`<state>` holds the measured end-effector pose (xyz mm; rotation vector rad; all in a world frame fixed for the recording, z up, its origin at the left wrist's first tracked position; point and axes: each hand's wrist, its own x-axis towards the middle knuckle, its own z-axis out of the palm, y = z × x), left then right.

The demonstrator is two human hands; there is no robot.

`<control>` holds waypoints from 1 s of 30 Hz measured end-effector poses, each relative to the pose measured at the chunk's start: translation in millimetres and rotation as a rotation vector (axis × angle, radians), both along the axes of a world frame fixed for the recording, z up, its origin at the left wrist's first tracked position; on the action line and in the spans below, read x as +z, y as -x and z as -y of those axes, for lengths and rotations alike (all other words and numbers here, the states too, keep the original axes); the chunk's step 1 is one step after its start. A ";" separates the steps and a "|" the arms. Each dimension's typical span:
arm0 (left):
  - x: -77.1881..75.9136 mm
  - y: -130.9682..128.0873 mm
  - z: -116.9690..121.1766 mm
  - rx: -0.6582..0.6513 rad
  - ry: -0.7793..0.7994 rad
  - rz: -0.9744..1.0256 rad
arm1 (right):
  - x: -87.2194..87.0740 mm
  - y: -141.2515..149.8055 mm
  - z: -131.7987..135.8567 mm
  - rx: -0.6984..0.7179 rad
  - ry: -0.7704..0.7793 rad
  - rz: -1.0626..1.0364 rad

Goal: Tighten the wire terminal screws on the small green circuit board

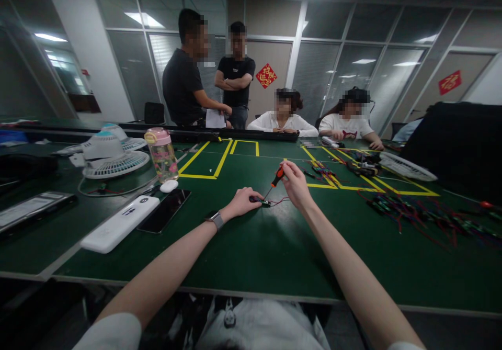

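Note:
My right hand (296,182) is closed round the red and black handle of a screwdriver (277,176), held at a slant. Its shaft runs down and left to a small green circuit board (266,203) lying on the green table. Whether the tip touches a screw is too small to tell. My left hand (243,202), with a watch (216,220) on the wrist, rests low on the table, its fingers closed on the left end of the board. Thin red and dark wires (280,201) trail from the board to the right.
Tangled wired circuit boards (427,214) lie to the right, more (323,171) behind. On the left are a white power bank (121,224), a black phone (167,211), a drinking bottle (161,156) and a fan (113,156). Several people are across the table (251,266).

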<state>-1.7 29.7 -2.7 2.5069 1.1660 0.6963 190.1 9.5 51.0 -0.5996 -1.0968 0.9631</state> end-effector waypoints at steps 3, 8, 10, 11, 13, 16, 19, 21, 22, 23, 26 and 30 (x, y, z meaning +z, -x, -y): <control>-0.3 -0.3 -0.2 0.006 -0.001 -0.009 | 0.4 -1.0 -0.3 0.032 0.012 -0.026; -1.7 -0.3 -1.4 0.017 0.000 -0.012 | 1.1 -0.4 -1.1 0.109 0.031 -0.065; -1.9 -0.1 -1.5 0.018 -0.003 -0.010 | 0.2 0.2 -1.9 0.099 0.031 -0.072; -1.8 -0.1 -1.4 0.019 -0.002 -0.010 | -0.5 0.2 -2.4 0.086 0.031 -0.071; -1.6 0.0 -1.2 0.018 0.001 -0.013 | -2.0 -0.4 -3.4 0.055 0.030 -0.062; -1.8 -0.5 -1.1 0.023 -0.001 -0.020 | -3.6 -2.5 -4.8 0.053 0.037 -0.056; -2.9 -1.0 -1.8 0.031 -0.009 -0.027 | -4.1 -4.1 -5.5 0.090 0.043 -0.057; -3.8 -1.1 -2.4 0.024 -0.006 -0.026 | -4.0 -4.2 -5.6 0.103 0.043 -0.052; -4.2 -1.0 -2.8 0.020 -0.003 -0.023 | -3.9 -4.0 -5.6 0.103 0.044 -0.051; -4.5 -0.9 -3.0 0.016 0.001 -0.020 | -3.7 -3.8 -5.5 0.099 0.046 -0.050; -4.9 -0.2 -3.5 0.013 0.004 -0.017 | -3.2 -3.5 -5.0 0.055 0.042 -0.028; -4.2 0.2 -2.9 0.008 -0.001 -0.020 | -2.1 -5.3 -3.7 0.014 0.032 0.039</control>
